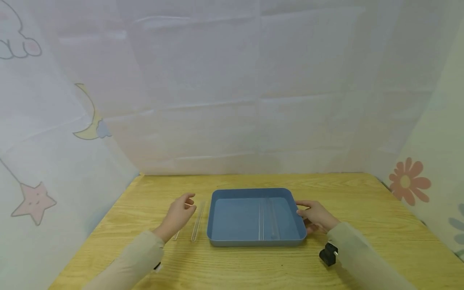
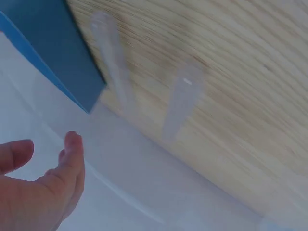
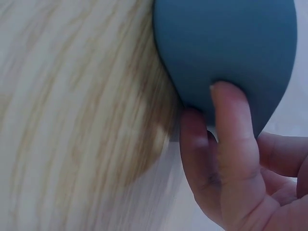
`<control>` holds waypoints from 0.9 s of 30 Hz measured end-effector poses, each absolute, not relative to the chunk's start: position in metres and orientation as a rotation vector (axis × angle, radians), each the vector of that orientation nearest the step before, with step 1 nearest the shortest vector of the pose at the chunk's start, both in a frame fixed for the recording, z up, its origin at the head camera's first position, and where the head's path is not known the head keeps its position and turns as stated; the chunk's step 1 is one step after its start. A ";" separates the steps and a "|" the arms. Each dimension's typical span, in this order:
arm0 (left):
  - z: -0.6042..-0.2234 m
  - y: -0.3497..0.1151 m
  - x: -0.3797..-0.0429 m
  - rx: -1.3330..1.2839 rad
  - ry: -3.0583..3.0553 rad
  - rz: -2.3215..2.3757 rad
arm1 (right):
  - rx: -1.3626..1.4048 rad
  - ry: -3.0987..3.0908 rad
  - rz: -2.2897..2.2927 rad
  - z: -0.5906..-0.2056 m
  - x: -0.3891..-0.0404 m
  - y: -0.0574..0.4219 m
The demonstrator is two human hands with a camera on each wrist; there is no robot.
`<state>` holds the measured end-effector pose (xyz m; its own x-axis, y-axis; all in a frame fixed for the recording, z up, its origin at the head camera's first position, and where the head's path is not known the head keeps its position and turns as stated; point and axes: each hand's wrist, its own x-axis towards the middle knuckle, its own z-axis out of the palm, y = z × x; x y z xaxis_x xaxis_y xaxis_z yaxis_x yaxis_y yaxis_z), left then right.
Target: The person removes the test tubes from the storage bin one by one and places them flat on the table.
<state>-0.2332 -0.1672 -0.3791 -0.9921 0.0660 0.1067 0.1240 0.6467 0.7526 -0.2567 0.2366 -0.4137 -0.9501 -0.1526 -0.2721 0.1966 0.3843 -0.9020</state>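
Note:
A shallow blue tray point(image 1: 235, 243) lies on the table, with two clear, slender tubes point(image 1: 273, 221) lengthwise in its right half. At its right side my right hand point(image 1: 316, 214) grips the wall: in the right wrist view two fingertips point(image 3: 230, 94) press the outer face, and another digit reaches past the edge. My left hand point(image 1: 179, 213) hovers left of the tray, fingers loosely bent and holding nothing. Beside the tray on the wood lies a clear tube point(image 1: 197, 221); another clear tube point(image 1: 176, 235) is partly hidden under the left hand. Both look blurred in the left wrist view.
The yellow wood-grain table point(image 1: 232, 270) ends at a pale hanging sheet point(image 1: 253, 133) behind. Printed sheets enclose the left and right sides. A small black device point(image 1: 328, 254) is at the right wrist.

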 end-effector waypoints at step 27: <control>-0.380 -0.099 -0.231 -0.137 -2.754 -2.089 | 0.062 2.315 -1.590 -0.415 -0.258 0.239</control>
